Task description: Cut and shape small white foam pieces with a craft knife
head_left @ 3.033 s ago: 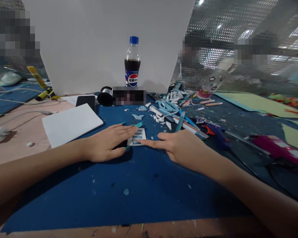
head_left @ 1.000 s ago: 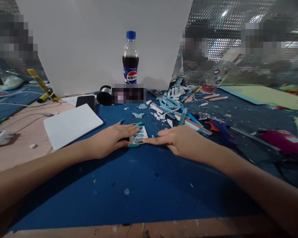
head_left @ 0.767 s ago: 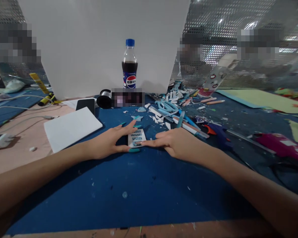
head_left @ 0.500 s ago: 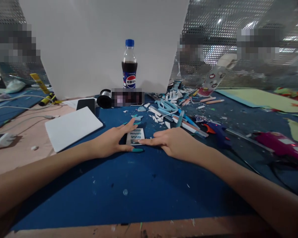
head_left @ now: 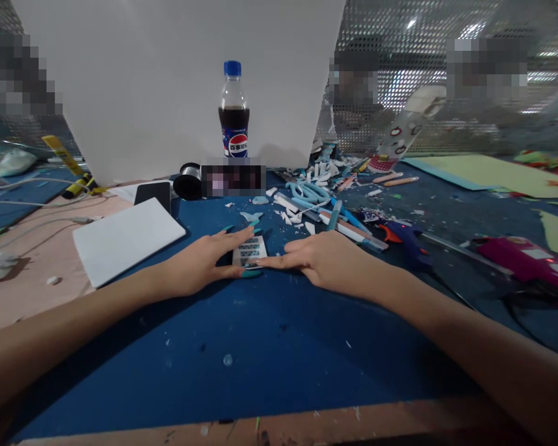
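A small white card with rows of blue patches (head_left: 251, 249) lies flat on the blue mat (head_left: 260, 347). My left hand (head_left: 199, 263) rests on the mat at the card's left edge, fingers stretched out, teal nails showing, thumb just under the card. My right hand (head_left: 325, 263) lies to the right of it, its forefinger stretched out with the tip pressing on the card's lower right corner and the other fingers loosely curled. Neither hand lifts the card.
A cola bottle (head_left: 234, 114) stands before a white board (head_left: 177, 80). A white sheet (head_left: 125, 238), phone (head_left: 152, 193) and tape roll (head_left: 187, 181) lie left. Light blue scissors (head_left: 307, 192), pens, foam scraps, a blue glue gun (head_left: 407, 238) and a pink one (head_left: 525, 263) lie right.
My left hand's fingers, lifted and spread over the card a moment ago, have settled lower beside it. My right forefinger stays on the card. The view has shifted slightly.
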{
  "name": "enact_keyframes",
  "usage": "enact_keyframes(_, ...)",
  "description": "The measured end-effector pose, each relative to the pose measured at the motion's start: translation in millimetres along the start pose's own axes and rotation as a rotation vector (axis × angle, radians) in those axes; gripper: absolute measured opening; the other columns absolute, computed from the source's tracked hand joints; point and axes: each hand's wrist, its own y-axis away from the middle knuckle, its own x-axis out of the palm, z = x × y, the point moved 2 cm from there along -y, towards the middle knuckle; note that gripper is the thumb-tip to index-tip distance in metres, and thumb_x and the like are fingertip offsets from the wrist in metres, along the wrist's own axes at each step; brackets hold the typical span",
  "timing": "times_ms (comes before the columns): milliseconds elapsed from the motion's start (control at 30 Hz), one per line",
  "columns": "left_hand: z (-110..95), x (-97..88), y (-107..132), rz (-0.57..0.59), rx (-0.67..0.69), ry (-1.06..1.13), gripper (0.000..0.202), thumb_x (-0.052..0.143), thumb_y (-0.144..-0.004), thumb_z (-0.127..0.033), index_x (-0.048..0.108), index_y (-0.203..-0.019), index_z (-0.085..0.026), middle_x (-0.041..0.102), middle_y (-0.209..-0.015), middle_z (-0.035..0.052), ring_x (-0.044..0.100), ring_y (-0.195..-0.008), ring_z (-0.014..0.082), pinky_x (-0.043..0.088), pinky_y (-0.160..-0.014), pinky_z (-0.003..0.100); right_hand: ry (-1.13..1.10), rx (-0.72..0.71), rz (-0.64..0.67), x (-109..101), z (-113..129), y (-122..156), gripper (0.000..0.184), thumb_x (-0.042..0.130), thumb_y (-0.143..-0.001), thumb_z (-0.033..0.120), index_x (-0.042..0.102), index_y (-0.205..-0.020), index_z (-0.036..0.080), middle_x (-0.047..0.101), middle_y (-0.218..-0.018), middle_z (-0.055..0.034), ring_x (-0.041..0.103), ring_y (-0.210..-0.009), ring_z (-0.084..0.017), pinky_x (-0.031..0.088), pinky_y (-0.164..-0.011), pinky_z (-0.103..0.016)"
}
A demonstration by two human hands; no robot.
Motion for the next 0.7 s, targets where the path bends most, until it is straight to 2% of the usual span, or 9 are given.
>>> enact_keyframes(167, -3.3, -1.6, -0.3, 0.01, -0.01, 0.002, 0.062, 0.048, -0.086, -0.041, 0.019, -0.139, -0.028, 0.025, -0.144, 0.0028, 0.021, -0.131, 0.0302, 0.026, -0.104, 0.052, -0.008, 0.012, 0.01, -1.0, -1.0, 1.2, 0.063, 0.038, -0.076, 0.0, 0.046, -0.126, 0.038, 0.055, -0.067, -0.0002, 0.041, -0.052, -0.009, 0.019, -0.044, -0.019)
enact_keyframes(400, -4.2, -1.9, -0.5, 0.0, -0.001, -0.015, 0.06, 0.048, -0.086, -0.041, 0.021, -0.139, -0.028, 0.028, -0.142, 0.0046, 0.023, -0.131, 0.0293, 0.026, -0.104, 0.052, -0.028, -0.002, -0.016, 0.1, -3.6, 3.0, 0.062, 0.037, -0.076, 0.001, 0.048, -0.125, 0.036, 0.057, -0.068, -0.0007, 0.042, -0.052, -0.009, 0.018, -0.043, -0.019)
enact_keyframes(700, -5.7, -2.2, -2.1, -0.004, -0.004, -0.006, 0.06, 0.049, -0.086, -0.043, 0.024, -0.138, -0.027, 0.031, -0.141, 0.0046, 0.025, -0.13, 0.0289, 0.025, -0.104, 0.051, -0.005, -0.015, -0.026, 2.1, -10.7, 6.0, 0.065, 0.039, -0.074, 0.0, 0.046, -0.124, 0.041, 0.056, -0.068, 0.0006, 0.042, -0.053, -0.009, 0.016, -0.043, -0.021)
